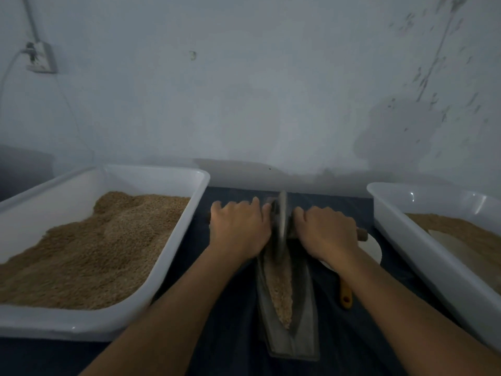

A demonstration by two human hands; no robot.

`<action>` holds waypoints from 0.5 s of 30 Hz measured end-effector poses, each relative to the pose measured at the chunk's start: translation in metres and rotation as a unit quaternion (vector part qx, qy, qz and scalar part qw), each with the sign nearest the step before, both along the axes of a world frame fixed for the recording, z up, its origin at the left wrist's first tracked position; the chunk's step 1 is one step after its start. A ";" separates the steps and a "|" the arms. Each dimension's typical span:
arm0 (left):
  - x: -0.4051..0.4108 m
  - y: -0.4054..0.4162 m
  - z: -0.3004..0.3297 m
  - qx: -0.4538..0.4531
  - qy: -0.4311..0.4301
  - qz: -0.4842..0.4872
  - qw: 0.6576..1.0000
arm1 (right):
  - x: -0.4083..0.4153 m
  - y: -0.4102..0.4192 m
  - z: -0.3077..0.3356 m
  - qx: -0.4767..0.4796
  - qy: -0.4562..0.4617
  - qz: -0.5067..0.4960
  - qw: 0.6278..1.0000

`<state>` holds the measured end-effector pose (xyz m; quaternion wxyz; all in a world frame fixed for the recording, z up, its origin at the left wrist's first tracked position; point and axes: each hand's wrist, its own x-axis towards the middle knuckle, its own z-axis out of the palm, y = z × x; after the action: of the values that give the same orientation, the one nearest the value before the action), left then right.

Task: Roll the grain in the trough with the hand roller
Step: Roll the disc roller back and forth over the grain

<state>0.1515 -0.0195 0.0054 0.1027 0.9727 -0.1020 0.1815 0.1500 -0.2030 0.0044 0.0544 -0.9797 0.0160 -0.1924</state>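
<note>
Left hand (238,226): curled round the hand roller (280,223) handle.
Right hand (326,230): grips the other handle.
Surface: dark blue cloth (233,308); trough (287,308) at 6 o'clock.
Room: pale wall (257,90), socket (40,57) at 10 o'clock.

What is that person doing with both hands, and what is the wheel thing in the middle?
This picture comes from a camera worn on the person's head, so you look down at their own arms. No machine here, just two bare hands. The left hand and the right hand each grip one end of a wooden handle. Between them sits a thin wheel: together that is the hand roller. The wheel stands in a long narrow trough holding a strip of grain, near the trough's far end. On the left is a big white tub heaped with brown grain; on the right another white tub holds less. A yellow-handled tool lies beside the trough, partly hidden by the right arm. Everything rests on a dark blue cloth.
</note>
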 end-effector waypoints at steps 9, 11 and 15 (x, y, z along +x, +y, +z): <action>-0.098 0.041 -0.026 -0.046 -0.041 -0.106 0.993 | -0.103 -0.005 -0.007 -0.057 -0.171 0.100 0.979; -0.076 0.033 -0.024 -0.034 -0.025 -0.096 0.994 | -0.079 0.000 -0.006 -0.062 -0.120 0.080 0.988; 0.002 0.013 -0.009 -0.025 0.025 -0.065 0.997 | 0.003 0.001 0.002 -0.061 -0.030 0.002 0.998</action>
<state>0.1539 -0.0068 -0.0034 0.1409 0.9653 -0.1583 0.1528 0.1530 -0.2024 0.0060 -0.0043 -0.9750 0.0007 -0.2220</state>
